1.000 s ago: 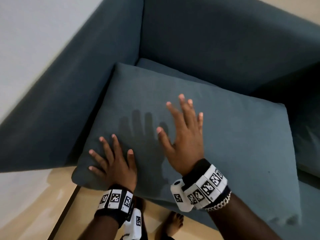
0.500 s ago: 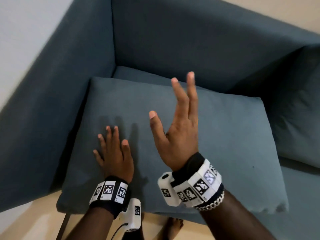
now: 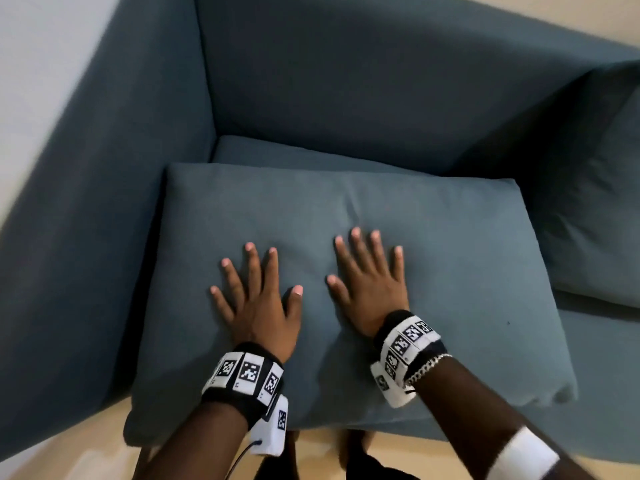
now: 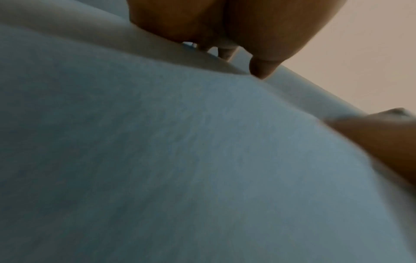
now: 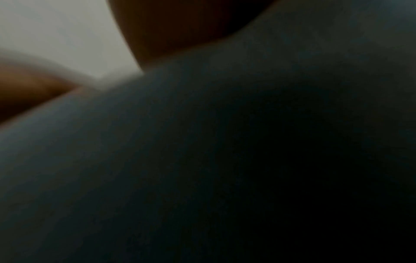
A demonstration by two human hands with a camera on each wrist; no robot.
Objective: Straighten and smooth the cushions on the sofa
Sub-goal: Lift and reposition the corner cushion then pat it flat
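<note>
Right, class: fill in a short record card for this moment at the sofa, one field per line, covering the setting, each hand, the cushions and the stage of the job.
Setting: blue-grey sofa, corner by its left armrest
Loose cushion: cushion lies flat on the seat, front edge overhanging
Left hand: left hand flat on the cushion, fingers spread
Right hand: right hand flat beside it, fingers spread
Grip: none, both palms press
Second cushion: second cushion at the right, untouched
Stage: smoothing under way

You see a cushion (image 3: 433, 258) of soft, matt blue-grey cloth with a fine weave. The sofa (image 3: 346, 81) wears the same dull cloth. The floor (image 3: 86, 462) looks like smooth, pale wood.
</note>
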